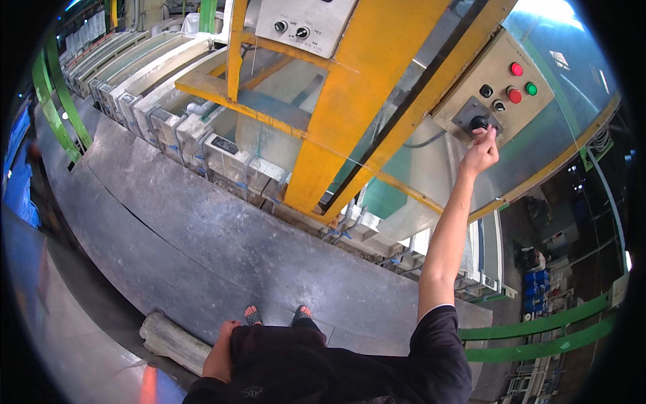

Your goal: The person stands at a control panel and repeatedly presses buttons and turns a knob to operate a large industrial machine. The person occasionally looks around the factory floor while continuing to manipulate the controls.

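Observation:
My right arm stretches up to a beige control panel (508,74) at the upper right. There my right hand (481,153) has its fingers closed round a black joystick knob (478,123) set in a square grey plate. Above the knob the panel carries two red buttons (515,95), a green button (531,88) and black rotary switches (498,106). My left hand (229,328) hangs low by my waist, its fingers curled; I cannot make out whether anything is in them.
A yellow steel frame (370,74) with clear plastic sheets rises in front. Behind it runs a row of open tanks (151,124) with pale rims. Green rails (538,342) stand at the right. A second grey switch box (306,23) hangs at the top. I stand on a grey walkway (202,236).

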Motion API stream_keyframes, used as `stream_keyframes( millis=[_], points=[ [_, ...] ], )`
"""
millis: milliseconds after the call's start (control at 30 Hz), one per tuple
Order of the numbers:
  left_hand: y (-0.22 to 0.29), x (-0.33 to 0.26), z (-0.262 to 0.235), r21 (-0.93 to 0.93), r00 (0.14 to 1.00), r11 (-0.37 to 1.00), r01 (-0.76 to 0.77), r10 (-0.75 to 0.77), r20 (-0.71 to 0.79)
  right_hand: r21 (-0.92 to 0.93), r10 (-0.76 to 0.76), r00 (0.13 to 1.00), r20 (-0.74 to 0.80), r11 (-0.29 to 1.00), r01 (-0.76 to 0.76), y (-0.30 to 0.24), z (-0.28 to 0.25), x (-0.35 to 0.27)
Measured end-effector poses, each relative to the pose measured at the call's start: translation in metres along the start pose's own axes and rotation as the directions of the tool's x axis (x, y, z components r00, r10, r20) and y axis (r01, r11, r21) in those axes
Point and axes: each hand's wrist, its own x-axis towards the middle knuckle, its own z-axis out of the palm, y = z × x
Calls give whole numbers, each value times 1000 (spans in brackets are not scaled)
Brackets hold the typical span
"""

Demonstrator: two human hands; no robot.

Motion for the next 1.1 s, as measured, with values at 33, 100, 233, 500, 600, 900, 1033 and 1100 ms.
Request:
stream_keyframes(
  millis=[33,100,233,500,600,900,1033,1100],
  points=[
    [5,0,-1,2,1000,1000,-8,8,5,175,-34,999,17,984,31,5,-2,11],
    [8,-6,-4,8,1000,1000,-13,13,6,48,55,998,-5,997,-54,-4,5,19],
    [11,-11,-5,9,1000,1000,-8,8,-3,-102,135,991,-9,986,-135,-14,9,22],
    [-6,7,4,-16,999,1000,1,0,41,-145,-298,954,-23,945,292,16,9,-11],
    [2,-8,-1,18,1000,1000,14,-15,16,-50,-230,973,-11,972,229,15,3,-9],
    [16,-15,-6,-1,999,999,52,-52,11,-113,103,987,-124,987,-117,-10,17,30],
    [19,-15,-2,-56,1000,998,29,-29,3,-123,85,992,-97,988,-97,-9,17,30],
    [23,-15,-4,-32,1000,999,22,-23,-2,-135,78,993,-88,987,-90,-10,16,28]
  ],
)
